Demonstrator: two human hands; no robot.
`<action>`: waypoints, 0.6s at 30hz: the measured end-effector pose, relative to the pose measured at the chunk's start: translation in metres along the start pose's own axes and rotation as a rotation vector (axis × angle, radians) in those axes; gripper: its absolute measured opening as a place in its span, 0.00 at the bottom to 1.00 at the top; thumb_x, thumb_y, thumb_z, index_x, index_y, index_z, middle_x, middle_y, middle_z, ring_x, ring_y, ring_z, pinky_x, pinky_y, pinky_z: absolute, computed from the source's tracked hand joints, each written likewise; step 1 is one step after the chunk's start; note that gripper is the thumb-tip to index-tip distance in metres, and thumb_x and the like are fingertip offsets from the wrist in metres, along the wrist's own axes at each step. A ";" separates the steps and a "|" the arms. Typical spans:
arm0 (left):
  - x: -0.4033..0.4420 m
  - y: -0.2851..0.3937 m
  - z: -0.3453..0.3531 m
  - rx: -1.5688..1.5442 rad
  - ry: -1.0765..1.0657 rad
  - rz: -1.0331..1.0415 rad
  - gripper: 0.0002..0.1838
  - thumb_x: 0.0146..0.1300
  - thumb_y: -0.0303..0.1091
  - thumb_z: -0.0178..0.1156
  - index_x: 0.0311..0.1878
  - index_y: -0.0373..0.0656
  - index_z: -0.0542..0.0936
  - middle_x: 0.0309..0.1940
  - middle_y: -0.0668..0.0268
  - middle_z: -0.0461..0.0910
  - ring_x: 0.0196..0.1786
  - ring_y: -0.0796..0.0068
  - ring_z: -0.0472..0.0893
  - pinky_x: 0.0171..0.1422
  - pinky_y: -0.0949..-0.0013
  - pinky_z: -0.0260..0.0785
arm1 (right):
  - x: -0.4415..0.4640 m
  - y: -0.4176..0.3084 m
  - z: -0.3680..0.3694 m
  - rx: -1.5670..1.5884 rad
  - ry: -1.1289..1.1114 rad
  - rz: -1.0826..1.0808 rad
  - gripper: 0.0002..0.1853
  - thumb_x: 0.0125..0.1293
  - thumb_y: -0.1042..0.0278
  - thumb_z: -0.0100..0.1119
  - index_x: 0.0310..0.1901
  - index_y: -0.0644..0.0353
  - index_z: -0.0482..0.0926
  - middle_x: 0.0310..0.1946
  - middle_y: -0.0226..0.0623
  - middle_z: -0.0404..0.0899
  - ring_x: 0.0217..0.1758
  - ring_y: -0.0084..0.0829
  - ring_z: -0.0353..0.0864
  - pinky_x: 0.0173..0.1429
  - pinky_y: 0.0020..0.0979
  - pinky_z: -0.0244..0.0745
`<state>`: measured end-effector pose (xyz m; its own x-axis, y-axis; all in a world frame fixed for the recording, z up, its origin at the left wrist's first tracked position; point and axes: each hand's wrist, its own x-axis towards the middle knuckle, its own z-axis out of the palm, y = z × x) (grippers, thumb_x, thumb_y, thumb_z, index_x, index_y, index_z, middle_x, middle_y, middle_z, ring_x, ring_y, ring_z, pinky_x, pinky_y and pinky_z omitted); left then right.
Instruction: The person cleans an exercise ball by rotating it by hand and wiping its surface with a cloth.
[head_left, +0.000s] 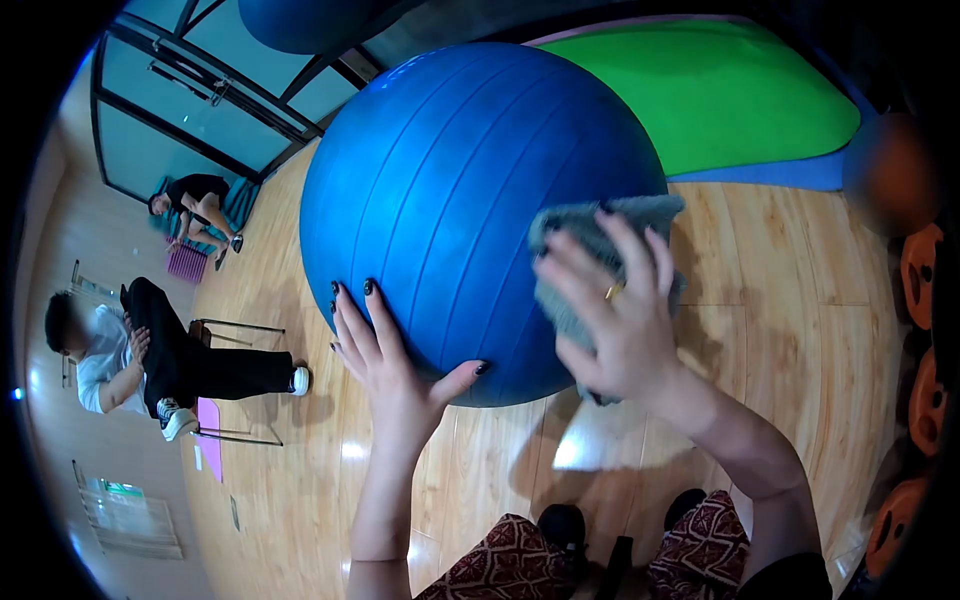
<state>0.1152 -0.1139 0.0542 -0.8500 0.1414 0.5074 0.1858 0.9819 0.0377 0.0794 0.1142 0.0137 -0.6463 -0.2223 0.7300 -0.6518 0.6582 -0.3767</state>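
Observation:
A large blue exercise ball (450, 200) with ridged seams fills the middle of the view. Flat on its near left side rests my left hand (385, 360), fingers and thumb spread, holding nothing. My right hand (625, 330) presses a grey-green cloth (655, 215) against the right side of the ball. The cloth hangs out past the fingers, and the part under the palm is hidden. The right fingers look slightly blurred.
A green mat (710, 90) lies behind the ball over a blue one (780, 175). Orange weight plates (925, 400) line the right edge. At left, one person (150, 350) sits on a chair; another (195, 205) sits farther back. Wooden floor (480, 470) surrounds the ball.

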 end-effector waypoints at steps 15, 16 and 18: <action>-0.009 -0.022 0.004 -0.093 0.022 0.002 0.65 0.36 0.61 0.71 0.71 0.39 0.44 0.71 0.45 0.38 0.72 0.42 0.42 0.71 0.45 0.37 | 0.003 -0.018 0.019 0.149 0.022 -0.223 0.24 0.48 0.59 0.62 0.50 0.49 0.77 0.58 0.30 0.73 0.65 0.37 0.66 0.66 0.51 0.52; -0.009 -0.025 0.003 -0.095 0.019 -0.007 0.65 0.37 0.60 0.71 0.71 0.39 0.45 0.71 0.44 0.39 0.72 0.40 0.42 0.71 0.43 0.39 | 0.010 -0.016 0.019 0.166 0.051 -0.201 0.23 0.49 0.60 0.61 0.50 0.51 0.77 0.57 0.31 0.74 0.64 0.37 0.67 0.66 0.50 0.53; -0.008 -0.029 0.003 -0.083 0.024 -0.032 0.64 0.37 0.59 0.72 0.71 0.38 0.46 0.71 0.44 0.40 0.71 0.39 0.43 0.70 0.42 0.42 | 0.030 -0.004 0.018 0.199 0.130 -0.136 0.22 0.51 0.64 0.57 0.51 0.54 0.77 0.55 0.35 0.74 0.62 0.38 0.69 0.66 0.48 0.56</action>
<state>0.1156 -0.1434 0.0466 -0.8444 0.1063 0.5251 0.1998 0.9719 0.1245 0.0550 0.0918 0.0267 -0.4998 -0.1959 0.8437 -0.8024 0.4714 -0.3659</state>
